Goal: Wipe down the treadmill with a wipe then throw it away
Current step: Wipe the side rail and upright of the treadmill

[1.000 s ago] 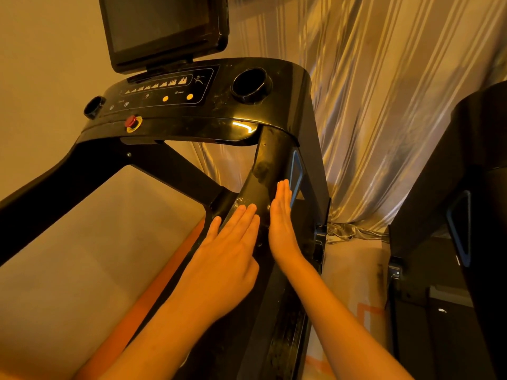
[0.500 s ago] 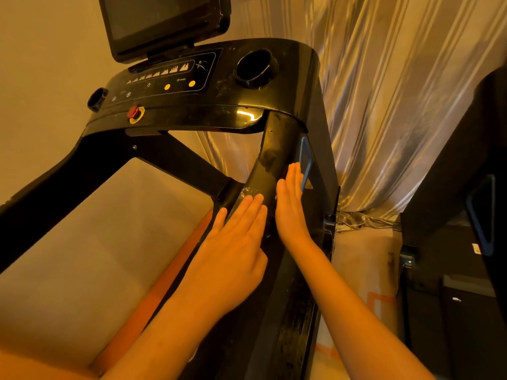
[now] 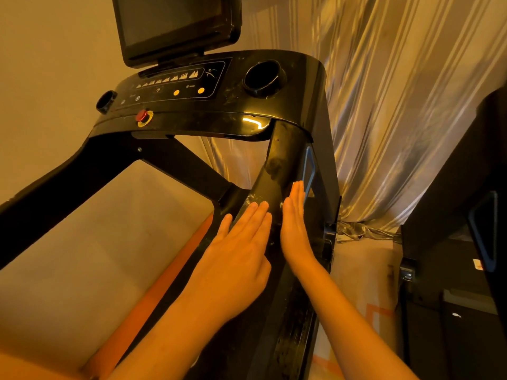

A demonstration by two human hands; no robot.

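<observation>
A striped, shiny curtain (image 3: 397, 119) hangs behind a black treadmill (image 3: 296, 105) in dim amber light, with a plain wall (image 3: 41, 78) to the left. Both hands lie on the treadmill's right upright (image 3: 282, 165). The left hand (image 3: 236, 259) rests flat, palm down, its fingers (image 3: 258, 212) straight and close together. The right hand (image 3: 295, 223) stands on edge just beside it, its fingers (image 3: 297, 193) straight and pressed along the upright. A blue trim (image 3: 308, 171) runs just past the right fingertips. Well above both sets of fingertips sit the cup holder (image 3: 263, 76), the red stop button (image 3: 142, 115) and the screen (image 3: 175, 23). Whether a wipe lies under either palm cannot be told.
</observation>
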